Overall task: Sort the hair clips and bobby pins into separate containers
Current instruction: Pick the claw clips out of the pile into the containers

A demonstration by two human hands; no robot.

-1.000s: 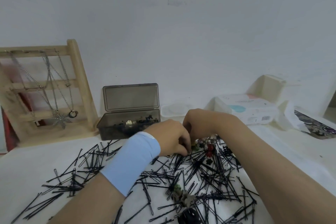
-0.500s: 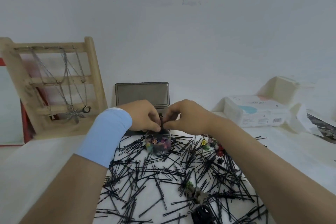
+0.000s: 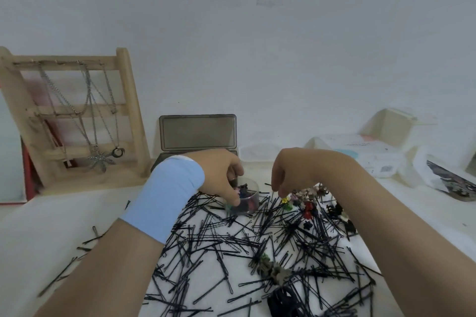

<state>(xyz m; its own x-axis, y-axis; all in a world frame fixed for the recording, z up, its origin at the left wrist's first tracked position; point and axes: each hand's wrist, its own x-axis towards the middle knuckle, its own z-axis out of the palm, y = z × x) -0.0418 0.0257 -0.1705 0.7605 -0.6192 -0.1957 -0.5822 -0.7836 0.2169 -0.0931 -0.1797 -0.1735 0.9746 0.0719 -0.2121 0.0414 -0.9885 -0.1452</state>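
Many black bobby pins lie scattered over the white table. My left hand, with a light blue band on the wrist, grips a small clear round container that holds colourful mini hair clips and stands among the pins. My right hand hovers just right of it with fingers curled downward and nothing visible in them, above a cluster of small coloured hair clips. A brownish clip and a black clip lie near the front. A grey box with its lid raised stands behind my left hand.
A wooden jewellery stand hung with necklaces stands at the back left. A wipes packet, a white box and a plastic bag sit at the back right. A low clear tray stands by the wall.
Both hands were pinched together over the round container; now my right hand has drawn away to the right, above the coloured clips, while my left hand stays on the container.
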